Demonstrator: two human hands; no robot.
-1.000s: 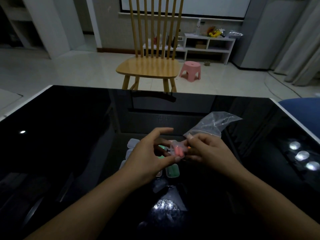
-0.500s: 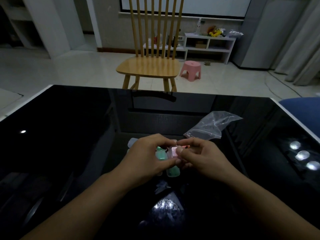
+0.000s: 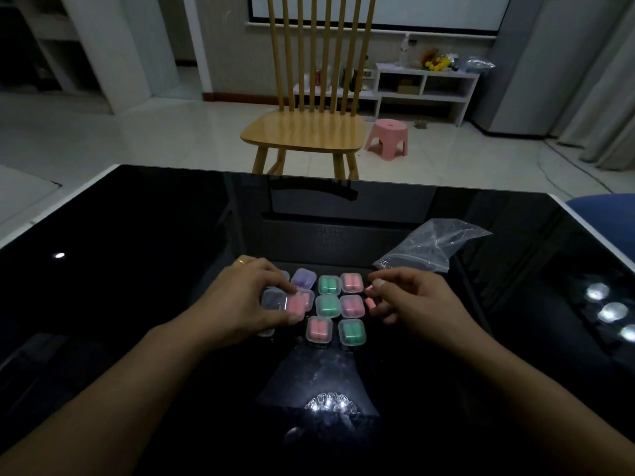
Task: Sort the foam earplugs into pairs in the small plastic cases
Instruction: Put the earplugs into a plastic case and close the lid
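Several small clear plastic cases lie in a tight cluster on the black glass table [image 3: 137, 235]. Most are closed over pairs of earplugs: green ones [image 3: 329, 285], pink ones [image 3: 352, 282], a purple pair [image 3: 304, 278]. My left hand [image 3: 247, 300] pinches a case with pink earplugs [image 3: 298, 304] at the cluster's left side, between thumb and forefinger. An empty-looking clear case [image 3: 274, 299] sits just left of it. My right hand [image 3: 409, 298] hovers at the right of the cluster, fingers curled around loose pink earplugs [image 3: 369, 302].
A crumpled clear zip bag [image 3: 429, 247] lies behind my right hand. Ceiling lights glare off the glass at the right and near front. A wooden chair [image 3: 305, 128] stands beyond the far table edge, with a pink stool [image 3: 387, 137] beside it.
Both hands were together above the cluster, working one pink case. They have since parted and lowered: the left set the pink case at the left side, the right drew back to the right.
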